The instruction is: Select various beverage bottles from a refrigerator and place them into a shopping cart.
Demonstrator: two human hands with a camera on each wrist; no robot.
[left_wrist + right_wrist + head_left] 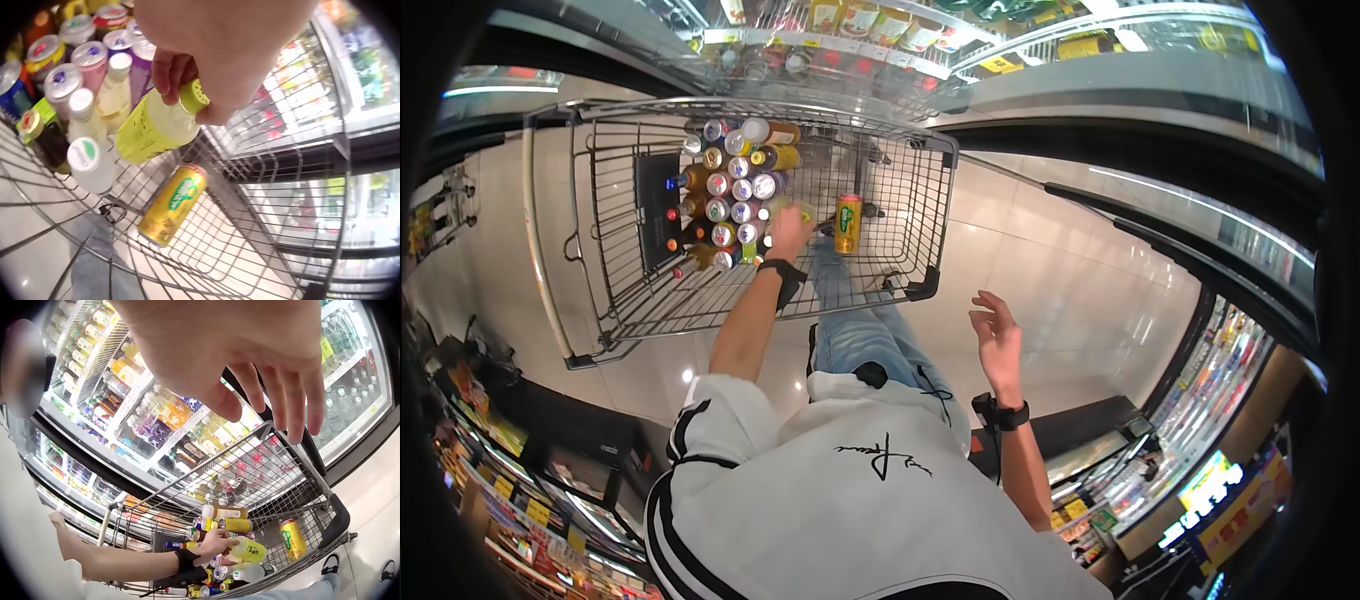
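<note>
My left hand (790,234) is inside the shopping cart (945,150). In the left wrist view its thumb and fingers grip a yellow-green plastic bottle (149,130) around the neck and matching cap, and the bottle leans. A yellow drink can (173,206) with a green label lies apart on the wire floor below it. Beside the bottle, several cans (741,188) and bottles stand packed in rows, among them a white-capped clear bottle (92,164). Outside the cart, my right hand (998,345) hangs in the air with loosely bent fingers and holds nothing.
A glass-fronted drinks fridge (162,419) with filled shelves runs along the cart's far side. Black door frames (1140,160) reach in at the right. More stocked shelves (1215,370) stand behind me. The tiled floor (1050,240) shows beyond the cart.
</note>
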